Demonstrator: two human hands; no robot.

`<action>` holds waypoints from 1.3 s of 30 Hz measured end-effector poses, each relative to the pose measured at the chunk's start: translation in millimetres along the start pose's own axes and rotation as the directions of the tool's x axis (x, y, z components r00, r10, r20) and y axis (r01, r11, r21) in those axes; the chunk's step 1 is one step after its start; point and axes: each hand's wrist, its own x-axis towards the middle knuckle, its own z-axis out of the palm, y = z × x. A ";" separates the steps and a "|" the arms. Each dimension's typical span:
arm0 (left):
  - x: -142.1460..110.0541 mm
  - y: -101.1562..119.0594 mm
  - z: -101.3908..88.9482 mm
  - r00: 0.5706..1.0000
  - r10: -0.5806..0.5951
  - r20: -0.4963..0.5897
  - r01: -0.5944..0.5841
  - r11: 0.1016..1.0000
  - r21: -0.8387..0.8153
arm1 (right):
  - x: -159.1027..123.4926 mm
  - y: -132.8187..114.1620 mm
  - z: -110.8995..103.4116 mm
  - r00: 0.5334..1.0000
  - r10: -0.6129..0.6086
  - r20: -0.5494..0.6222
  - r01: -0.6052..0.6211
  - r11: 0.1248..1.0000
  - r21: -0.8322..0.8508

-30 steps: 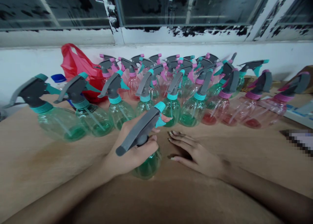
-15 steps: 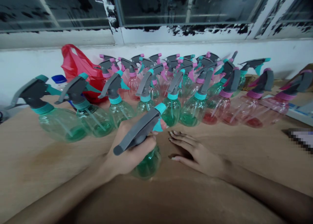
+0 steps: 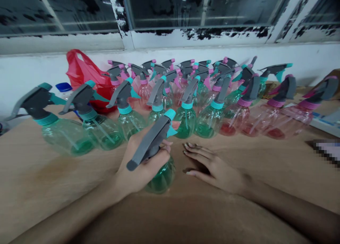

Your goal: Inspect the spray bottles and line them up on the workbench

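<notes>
My left hand (image 3: 142, 162) is wrapped round the neck of a green spray bottle (image 3: 162, 178) that stands on the table. Its grey sprayer head with a turquoise nozzle points away from me and a little to the right; the hand covers the collar. To the right of it, my right hand (image 3: 212, 166) lies on the tabletop with fingers stretched out and holds nothing. Just beyond the hands, a green spray bottle (image 3: 186, 121) and another green spray bottle (image 3: 208, 123) stand in the front row.
Several green and pink spray bottles fill the back of the wooden table (image 3: 79, 187). Among them are a pink spray bottle (image 3: 233, 120) and, behind, a red plastic bag (image 3: 86, 72). A blue-capped bottle (image 3: 63, 88) is at the left. A pixelated flat object (image 3: 328, 151) lies far right.
The sprayer head in my left hand has turned slightly, its nozzle now a little further left. The left index finger is more extended near the nozzle. My right hand stays put.
</notes>
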 end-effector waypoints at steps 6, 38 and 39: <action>-1.4 1.0 2.0 1.000 -0.003 -0.014 0.004 1.000 0.029 | 0.7 -2.6 -1.7 1.000 0.020 0.015 -0.020 1.000 0.003; -0.6 -1.1 0.8 1.000 0.022 0.020 -0.023 0.998 0.057 | 1.2 -3.3 -2.4 1.000 0.009 -0.022 -0.008 0.999 0.034; -0.6 -1.0 0.3 0.999 0.028 0.022 -0.030 0.997 0.072 | 1.2 -3.5 -2.5 1.000 0.012 -0.016 -0.011 0.999 0.031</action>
